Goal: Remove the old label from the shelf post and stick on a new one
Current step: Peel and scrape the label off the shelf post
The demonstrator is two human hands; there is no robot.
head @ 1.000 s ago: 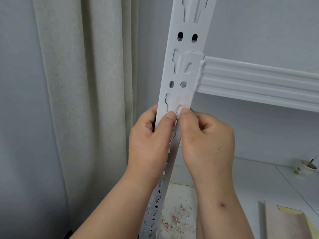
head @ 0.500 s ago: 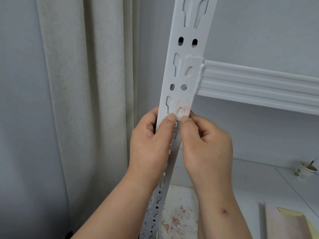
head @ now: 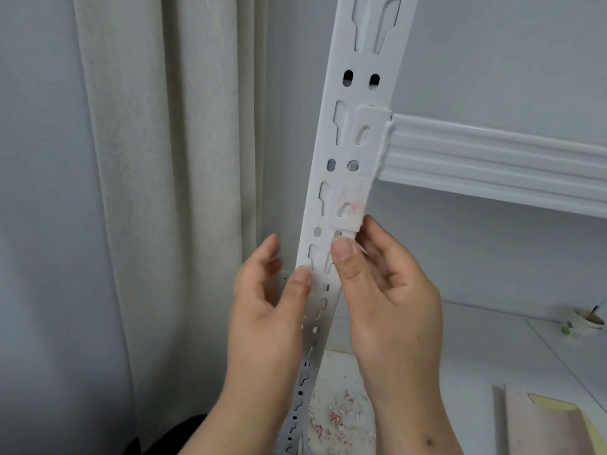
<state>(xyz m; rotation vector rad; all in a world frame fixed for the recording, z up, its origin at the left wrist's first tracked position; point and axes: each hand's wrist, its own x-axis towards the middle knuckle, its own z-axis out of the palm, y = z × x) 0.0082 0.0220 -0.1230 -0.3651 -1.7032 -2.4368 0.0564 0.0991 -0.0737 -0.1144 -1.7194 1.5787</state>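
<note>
Both forearms rise from the bottom edge, palms turned toward each other. The left hand (head: 266, 307) is loosely cupped, thumb extended upward. The right hand (head: 391, 290) sits higher, thumb and curled fingers pinched together.

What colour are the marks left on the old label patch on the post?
Faint red-pink smears on whitish residue, on the white shelf post; seen in the head view.

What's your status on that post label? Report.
Left hand open, thumb resting on the shelf post. Right hand fingers pinching a peeled scrap. Old label residue partly stuck. Nothing in the way.
</note>
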